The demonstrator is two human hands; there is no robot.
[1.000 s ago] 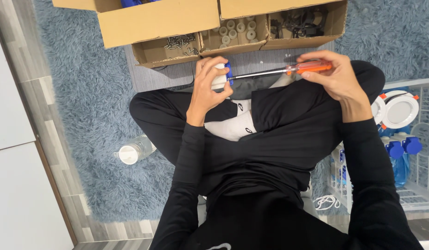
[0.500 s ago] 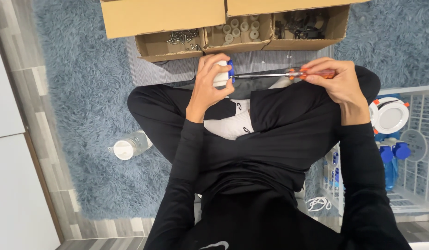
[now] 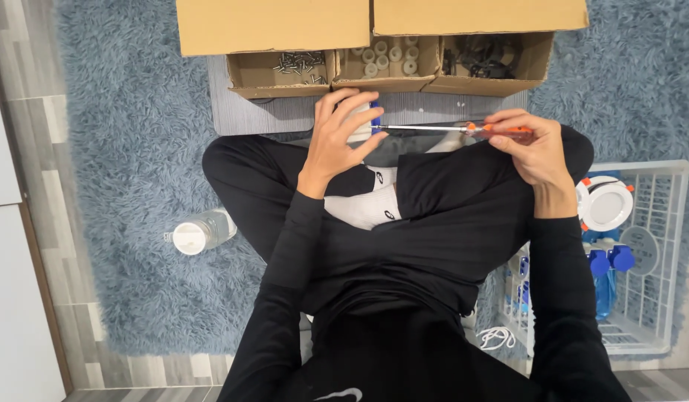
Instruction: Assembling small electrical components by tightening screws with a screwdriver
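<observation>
Steadier orange-handled screwdriver (image 3: pixel 463 130), level

Both arms reach forward from the body in long black sleeves, elbows bent, forearms running up over the crossed legs. The left hand (image 3: pixel 343 138) is raised with its back to the camera, fingers spread and curled, thumb out to the right — closed around something small. The right hand (image 3: pixel 529 145) sits level with it, well apart to the right, knuckles up, fingertips pinched together and pointing toward the left hand.
</observation>
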